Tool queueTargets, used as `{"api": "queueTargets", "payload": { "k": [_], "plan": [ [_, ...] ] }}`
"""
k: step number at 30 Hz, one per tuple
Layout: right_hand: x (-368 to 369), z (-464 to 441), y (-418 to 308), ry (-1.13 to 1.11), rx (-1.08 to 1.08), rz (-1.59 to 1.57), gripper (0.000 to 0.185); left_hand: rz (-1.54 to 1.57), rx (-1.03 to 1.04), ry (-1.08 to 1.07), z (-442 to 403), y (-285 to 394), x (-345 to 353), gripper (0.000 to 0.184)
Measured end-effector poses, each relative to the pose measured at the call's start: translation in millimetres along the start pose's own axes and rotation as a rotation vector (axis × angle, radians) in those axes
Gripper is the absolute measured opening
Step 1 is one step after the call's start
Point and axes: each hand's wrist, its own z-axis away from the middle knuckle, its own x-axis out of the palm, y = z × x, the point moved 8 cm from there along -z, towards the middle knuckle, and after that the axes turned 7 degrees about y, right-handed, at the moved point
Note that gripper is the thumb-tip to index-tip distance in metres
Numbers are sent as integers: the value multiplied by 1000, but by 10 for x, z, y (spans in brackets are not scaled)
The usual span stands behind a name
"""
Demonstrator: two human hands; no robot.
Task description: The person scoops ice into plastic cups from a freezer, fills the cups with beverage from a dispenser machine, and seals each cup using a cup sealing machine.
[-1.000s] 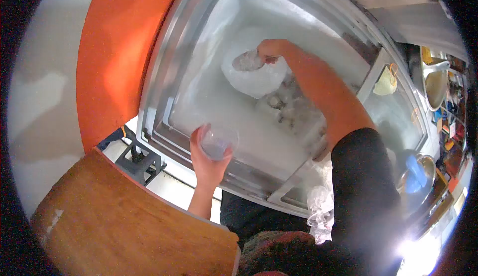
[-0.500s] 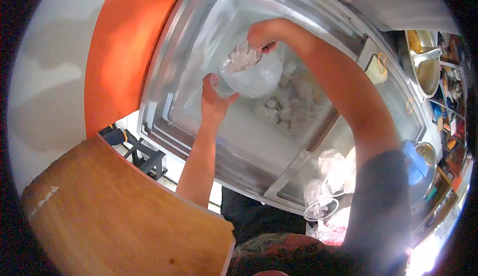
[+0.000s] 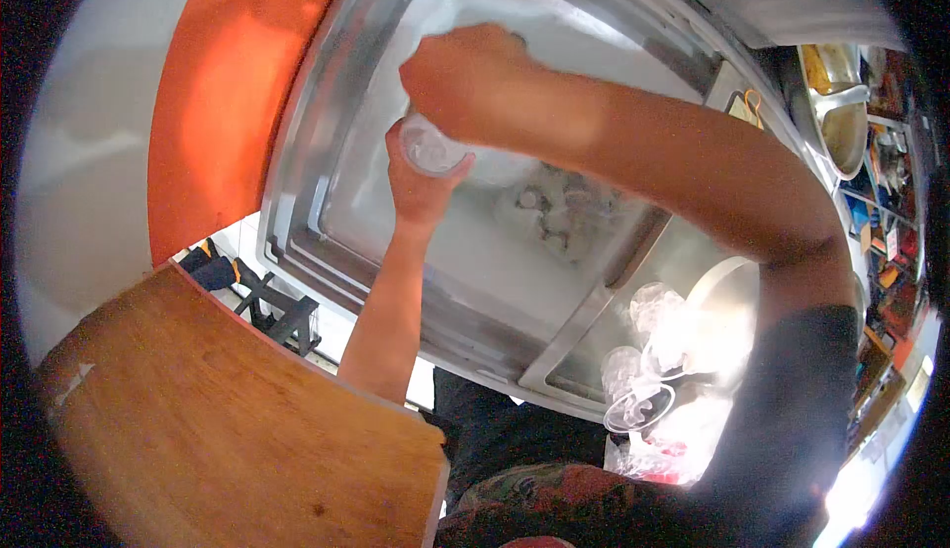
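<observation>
On my feed, the left hand (image 3: 420,195) is curled around a clear, round plastic cup (image 3: 433,151) over an open, grey-rimmed white chest (image 3: 450,286). My right hand (image 3: 465,78) overlaps the cup's far edge, fingers mostly hidden; I cannot tell whether it grips anything.

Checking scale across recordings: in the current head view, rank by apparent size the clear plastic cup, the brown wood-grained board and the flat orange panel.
1. Brown wood-grained board
2. Flat orange panel
3. Clear plastic cup
Both board and panel run past the picture's edge.
</observation>
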Motion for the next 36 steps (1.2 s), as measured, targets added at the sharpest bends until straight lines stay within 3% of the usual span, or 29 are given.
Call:
{"api": "queueTargets", "payload": {
  "k": [1,3,6,8,9,11,16,18,22,23,25,29,31,36],
  "plan": [
    [-58,5,59,-1,-2,2,25,0,-1,3,-12,-31,-4,90],
    [-333,-33,189,253,-40,54,21,176,53,41,-31,7,-67,86],
    [-285,-199,490,120,93,106,26,122,92,33,-37,92,-325,84],
    [184,-445,778,-53,170,125,34,59,112,37,13,162,-561,85],
    [578,-644,1020,-98,324,48,35,-4,132,42,71,222,-685,86],
    [1372,-924,1337,-87,448,-30,36,-21,69,20,252,323,-930,86],
    [2710,-1074,1429,-39,512,-66,31,-48,-144,-35,678,436,-1315,85],
    [3099,-980,1292,66,491,-94,28,-109,73,6,785,484,-1395,85],
    [3327,-758,1107,406,454,-189,33,-125,106,10,767,488,-1344,85],
    [3347,-764,1143,402,445,-195,33,-114,132,24,766,476,-1343,85],
    [3443,-786,997,322,185,-117,32,-112,139,32,833,523,-1380,85],
    [3695,-818,1118,334,315,-194,31,-216,142,23,785,566,-1335,83],
    [3955,-783,1066,63,252,-88,34,-187,135,26,786,568,-1351,82],
    [3764,-516,993,166,175,-92,31,-161,169,19,788,557,-1335,81]
  ]
}}
